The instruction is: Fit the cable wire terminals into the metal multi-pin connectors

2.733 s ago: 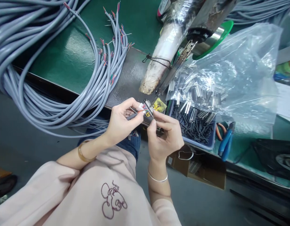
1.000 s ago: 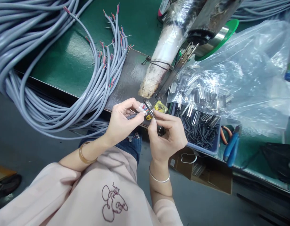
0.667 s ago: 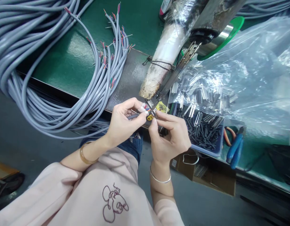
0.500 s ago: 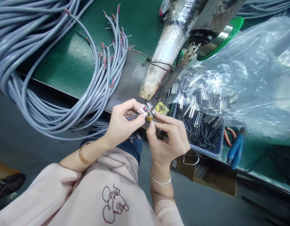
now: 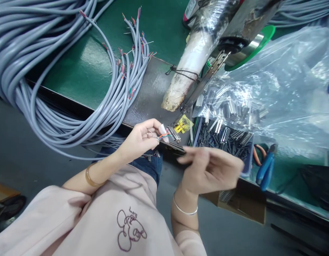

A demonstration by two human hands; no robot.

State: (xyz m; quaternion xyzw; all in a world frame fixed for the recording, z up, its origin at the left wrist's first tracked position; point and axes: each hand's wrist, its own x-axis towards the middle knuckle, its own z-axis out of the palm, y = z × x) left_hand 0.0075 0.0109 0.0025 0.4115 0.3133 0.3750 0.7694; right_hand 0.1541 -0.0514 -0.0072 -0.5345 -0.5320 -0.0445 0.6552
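Note:
My left hand [image 5: 141,138] is closed on the end of a grey cable; its coloured wires [image 5: 163,136] stick out past the fingertips. A small metal connector [image 5: 174,133] sits at the wire tips, beside a yellow tag [image 5: 182,124] on the bench edge. My right hand [image 5: 211,170] is blurred by motion, away from the connector, in front of the blue tray [image 5: 246,163] of black parts. Its fingers look loosely extended, and whether it holds anything is unclear.
A large coil of grey cables [image 5: 47,71] with stripped ends lies on the green bench [image 5: 84,67]. A wrapped tool [image 5: 191,64] angles down to the dark plate [image 5: 151,92]. A clear bag of connectors [image 5: 260,92], blue pliers [image 5: 264,167] and a cardboard box [image 5: 241,204] are on the right.
My right hand has let go of the connector and swung right and down toward the tray. My left hand stays holding the cable end with the wires.

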